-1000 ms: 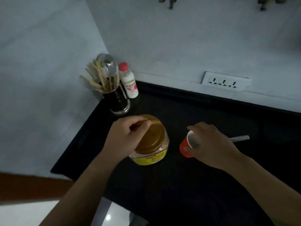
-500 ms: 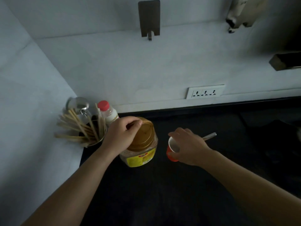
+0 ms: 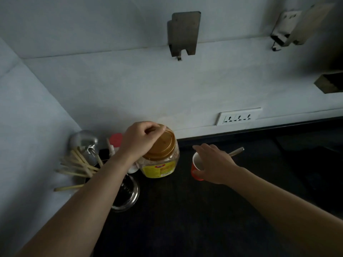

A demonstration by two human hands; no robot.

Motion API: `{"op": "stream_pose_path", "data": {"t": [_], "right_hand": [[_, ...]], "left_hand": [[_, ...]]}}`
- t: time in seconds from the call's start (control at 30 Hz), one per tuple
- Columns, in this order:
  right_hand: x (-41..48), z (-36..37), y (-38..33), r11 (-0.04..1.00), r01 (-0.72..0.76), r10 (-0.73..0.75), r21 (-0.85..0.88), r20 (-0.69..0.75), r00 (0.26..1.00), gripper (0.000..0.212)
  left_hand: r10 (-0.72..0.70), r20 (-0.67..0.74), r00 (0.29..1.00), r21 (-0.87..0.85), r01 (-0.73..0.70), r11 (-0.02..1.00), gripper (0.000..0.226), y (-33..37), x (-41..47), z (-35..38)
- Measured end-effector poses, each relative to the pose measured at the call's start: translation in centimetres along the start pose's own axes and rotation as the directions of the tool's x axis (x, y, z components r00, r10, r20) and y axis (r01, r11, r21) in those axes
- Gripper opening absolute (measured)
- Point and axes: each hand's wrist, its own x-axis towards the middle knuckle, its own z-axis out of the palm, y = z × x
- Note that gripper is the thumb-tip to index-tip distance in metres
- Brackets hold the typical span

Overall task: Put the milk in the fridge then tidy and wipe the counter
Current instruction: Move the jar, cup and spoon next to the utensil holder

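- Black counter fills the lower view, meeting pale walls at a corner on the left.
- Left hand curls over the amber lid of a clear jar with a yellow label, fingers clasping the lid's rim.
- Right hand wraps an orange paper cup just right of the jar, fingers closed around its side.
- Behind that hand, 1 pale stick-like item lies on the counter.
- Left forearm crosses in front of a dark utensil holder holding chopsticks and a metal ladle.
- Small red-capped bottle stands behind the wrist, mostly hidden; possibly the milk, cannot tell.
- White socket strip sits on the back wall.
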Motion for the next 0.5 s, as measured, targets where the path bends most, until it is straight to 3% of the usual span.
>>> {"op": "stream_pose_path", "data": {"t": [0.1,0.23,0.5], "right_hand": [[1.3,0.2,0.0,1.0,-0.015,0.015,0.002,-0.026,1.0,0.086],[3.1,0.7,0.1,1.0,-0.002,0.003,0.019,-0.048,0.999,0.068],[6.7,1.1,0.3,0.998,0.045,-0.045,-0.033,0.019,0.999,0.063]], "left_hand": [[0.017,-0.064,0.998,0.003,-0.017,1.0,0.019,-1.0,0.5,0.4],[0.068,-0.193,0.979,-0.029,-0.075,0.997,0.032,-2.3,-0.1,2.1],[0.285,-0.307,0.908,0.186,-0.236,0.954,0.051,-3.8,-0.5,3.0]]}}
